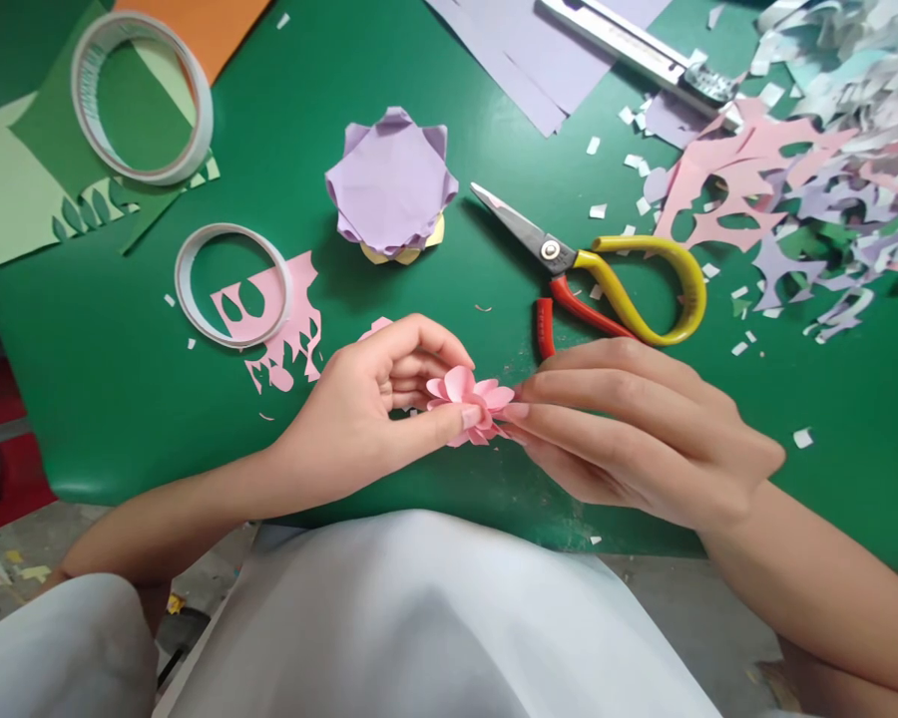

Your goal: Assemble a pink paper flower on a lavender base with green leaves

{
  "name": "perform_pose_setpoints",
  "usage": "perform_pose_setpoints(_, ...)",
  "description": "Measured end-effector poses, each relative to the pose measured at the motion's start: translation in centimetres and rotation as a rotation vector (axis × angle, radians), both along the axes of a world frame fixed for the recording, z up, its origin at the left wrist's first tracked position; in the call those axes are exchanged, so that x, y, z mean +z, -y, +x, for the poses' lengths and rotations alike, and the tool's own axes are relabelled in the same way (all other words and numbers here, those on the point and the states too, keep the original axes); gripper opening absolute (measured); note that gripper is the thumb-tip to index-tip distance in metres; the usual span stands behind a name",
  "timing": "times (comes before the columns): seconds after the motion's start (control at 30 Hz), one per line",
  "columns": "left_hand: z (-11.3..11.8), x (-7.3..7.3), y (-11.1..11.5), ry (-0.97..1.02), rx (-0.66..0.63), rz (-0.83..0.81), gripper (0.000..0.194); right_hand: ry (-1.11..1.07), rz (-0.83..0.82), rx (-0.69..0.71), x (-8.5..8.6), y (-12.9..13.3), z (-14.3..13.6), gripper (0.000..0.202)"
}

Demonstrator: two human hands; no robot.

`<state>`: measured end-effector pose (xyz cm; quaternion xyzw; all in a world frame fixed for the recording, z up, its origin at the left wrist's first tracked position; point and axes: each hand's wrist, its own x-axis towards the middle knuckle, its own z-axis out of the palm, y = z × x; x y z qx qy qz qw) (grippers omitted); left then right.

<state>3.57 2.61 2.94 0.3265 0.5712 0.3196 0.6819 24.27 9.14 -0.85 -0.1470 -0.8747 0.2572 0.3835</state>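
Note:
A small pink paper flower (460,384) with layered petals is between my hands, just above the table's near edge. My left hand (381,404) pinches it, thumb on the near side and fingers curled behind. From the right, my right hand (636,424) has its fingertips closed on the flower's right petals. Behind my left fingers a bit of pink paper (376,326) shows, mostly hidden. Scissors (550,254) with yellow and red handles lie just beyond my right hand, blades pointing up and left. A purple folded paper piece (393,179) with yellow paper under it sits farther back.
On the green table (284,189), a large tape roll (204,110) and a smaller tape roll (184,284) lie left, near a pink cut-out sheet (299,309). A box cutter (621,45) rests on purple sheets (509,50). Paper scraps (853,170) pile up at right.

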Motion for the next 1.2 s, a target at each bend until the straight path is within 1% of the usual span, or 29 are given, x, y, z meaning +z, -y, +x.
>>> perform_pose_setpoints(0.13, 0.0, 0.0, 0.1, 0.019, 0.000, 0.002, 0.025, 0.000, 0.054, 0.013, -0.6, -0.4, 0.3, 0.017)
perform_pose_setpoints(0.27, 0.0, 0.0, 0.2, -0.043, -0.002, 0.047, 0.024, 0.024, 0.072, 0.077, -1.1, -0.3, 0.8, 0.013)
perform_pose_setpoints(0.37, -0.1, -0.1, 0.3, -0.061, -0.020, 0.080, 0.021, 0.002, 0.083, 0.109, -0.9, -0.2, 0.9, 0.013)
perform_pose_setpoints(0.53, -0.2, -0.3, 0.4, -0.074, -0.023, 0.141, 0.018, -0.013, 0.078, 0.099, -0.3, -0.3, 0.5, 0.016)
perform_pose_setpoints(0.6, -0.2, -0.3, 0.4, -0.087, -0.015, 0.156, 0.017, -0.050, 0.055, 0.096, -0.2, -0.2, 0.4, 0.018)
perform_pose_setpoints(0.7, -0.1, -0.3, 0.5, -0.106, -0.006, 0.153, 0.021, -0.042, -0.073, 0.067, -0.2, 0.1, 0.2, 0.023)
perform_pose_setpoints(0.77, -0.1, -0.3, 0.6, -0.125, 0.004, 0.135, 0.026, -0.021, -0.141, 0.025, -0.2, 0.5, 0.0, 0.017)
perform_pose_setpoints(0.8, -0.1, -0.4, 0.6, -0.133, 0.005, 0.128, 0.028, -0.011, -0.138, 0.000, -0.2, 0.8, -0.1, 0.014)
perform_pose_setpoints(0.93, -0.1, -0.4, 0.7, -0.155, -0.025, 0.122, 0.029, 0.018, 0.028, -0.150, -0.5, 2.1, -0.7, 0.009)
perform_pose_setpoints(1.0, 0.0, -0.4, 0.7, -0.155, -0.039, 0.117, 0.027, 0.000, 0.123, -0.197, -0.5, 2.3, -0.9, 0.013)
perform_pose_setpoints(1.1, 0.0, -0.4, 0.6, -0.137, -0.043, 0.118, 0.026, 0.064, 0.246, -0.183, -0.1, 2.0, -1.0, 0.015)
perform_pose_setpoints(1.2, -0.1, -0.3, 0.6, -0.098, -0.044, 0.104, 0.024, 0.105, 0.272, -0.167, 0.2, 1.5, -0.9, 0.012)
